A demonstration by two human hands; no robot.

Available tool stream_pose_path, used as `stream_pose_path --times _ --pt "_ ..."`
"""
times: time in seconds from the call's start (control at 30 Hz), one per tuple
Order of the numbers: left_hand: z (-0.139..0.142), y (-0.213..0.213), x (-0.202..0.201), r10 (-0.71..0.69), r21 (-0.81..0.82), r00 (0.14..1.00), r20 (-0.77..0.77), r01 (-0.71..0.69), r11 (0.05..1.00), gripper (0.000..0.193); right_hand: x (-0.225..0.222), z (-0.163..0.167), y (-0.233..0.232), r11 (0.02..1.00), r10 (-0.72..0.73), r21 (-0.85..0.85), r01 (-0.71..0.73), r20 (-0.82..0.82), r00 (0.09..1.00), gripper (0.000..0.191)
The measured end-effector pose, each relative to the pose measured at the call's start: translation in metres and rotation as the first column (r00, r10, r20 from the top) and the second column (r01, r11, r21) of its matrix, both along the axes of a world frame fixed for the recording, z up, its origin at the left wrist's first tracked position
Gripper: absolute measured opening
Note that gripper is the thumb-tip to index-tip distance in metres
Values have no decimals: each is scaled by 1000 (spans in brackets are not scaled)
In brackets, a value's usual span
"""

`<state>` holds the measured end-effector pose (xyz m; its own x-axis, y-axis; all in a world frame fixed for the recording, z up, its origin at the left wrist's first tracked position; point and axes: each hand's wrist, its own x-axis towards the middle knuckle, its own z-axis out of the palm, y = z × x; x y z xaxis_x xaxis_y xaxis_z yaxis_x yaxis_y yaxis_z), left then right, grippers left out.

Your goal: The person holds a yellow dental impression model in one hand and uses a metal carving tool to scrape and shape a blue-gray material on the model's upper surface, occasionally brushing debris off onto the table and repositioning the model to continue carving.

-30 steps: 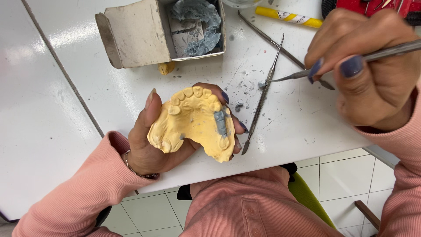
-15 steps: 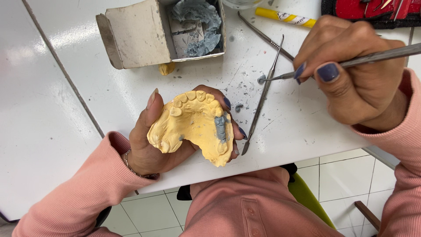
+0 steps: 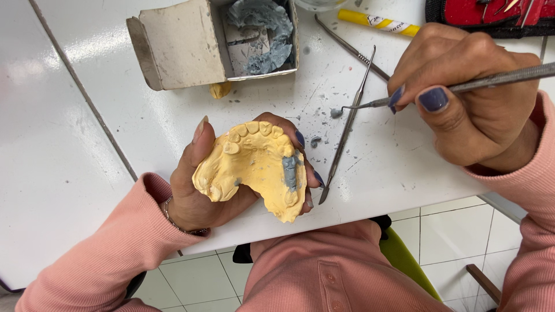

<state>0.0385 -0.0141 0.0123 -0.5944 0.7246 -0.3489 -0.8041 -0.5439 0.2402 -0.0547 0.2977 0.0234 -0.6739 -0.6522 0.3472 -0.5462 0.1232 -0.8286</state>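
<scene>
A small grey cardboard box (image 3: 196,49) lies on its side at the top of the white tabletop (image 3: 81,115), its flap open to the left and crumpled grey-blue wax (image 3: 260,34) showing inside. Just under its lower edge sits 1 small yellow lump (image 3: 219,89). To the right, at the top edge, lies 1 yellow pen-shaped tube (image 3: 378,23) with a white label band, and in the top right corner a red and black pouch (image 3: 491,14) holds tools.

The tabletop is glossy white, crossed by 1 dark seam on the left and speckled with grey crumbs near the middle. Below its edge the floor (image 3: 451,231) shows pale square tiles, with a green seat edge (image 3: 404,260) beside the person's pink shirt.

The left hand (image 3: 196,190) grasps 1 yellow plaster dental cast (image 3: 251,167) from beneath, thumb on its left side and fingers curled round its right, holding it just over the near edge of the tabletop; a grey-blue patch (image 3: 290,172) sits on the cast's right arm. The right hand (image 3: 474,104) is clenched on 1 thin metal instrument (image 3: 462,86), pinched between thumb and forefinger, its tip carrying a small grey blob (image 3: 336,112) just above the tabletop, to the upper right of the cast. 2 more metal instruments (image 3: 347,136) lie loose on the tabletop, crossing each other between the 2 hands
</scene>
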Motion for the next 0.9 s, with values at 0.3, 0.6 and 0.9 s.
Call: stream_pose_path --times 0.3,0.6,0.9 --pt "-4 3 2 -20 -54 996 -82 16 998 99 8 -16 13 964 -198 -97 248 364 910 29" --pt "0 8 -1 -93 -143 954 -285 54 988 106 0 -17 23 984 -174 32 176 396 901 27" --pt "-5 9 -2 -76 -80 959 -274 56 995 104 -3 -15 17 988 -153 36 152 422 893 25"
